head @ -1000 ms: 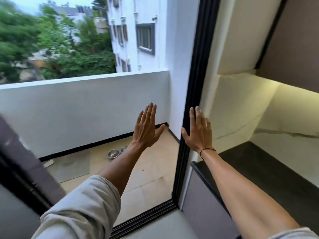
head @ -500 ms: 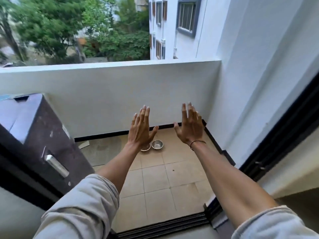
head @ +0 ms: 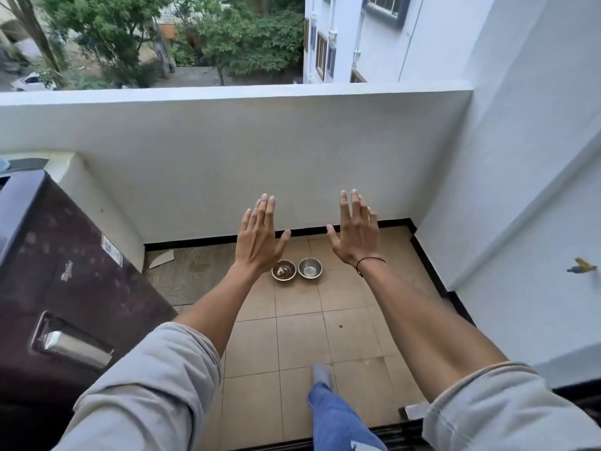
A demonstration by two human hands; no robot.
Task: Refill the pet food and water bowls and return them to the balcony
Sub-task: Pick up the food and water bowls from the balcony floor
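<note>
Two small steel bowls stand side by side on the tiled balcony floor near the far wall. The left bowl [head: 284, 270] holds some brown food; the right bowl [head: 310, 267] looks almost empty. My left hand [head: 258, 236] and my right hand [head: 354, 231] are raised in front of me, fingers straight and spread, palms facing away. Both hands hold nothing and hover well above the bowls. My leg in blue trousers [head: 338, 418] steps onto the balcony.
A dark brown appliance [head: 65, 288] with a metal handle stands at the left. A white parapet wall [head: 260, 157] closes the balcony ahead, a white wall the right side. A grey mat [head: 192, 271] lies left of the bowls. The door track [head: 403, 431] runs along the bottom.
The view swung left from the door frame onto the balcony and moved closer. The bowls now sit between my raised hands. My foot has come into view on the tiles.
</note>
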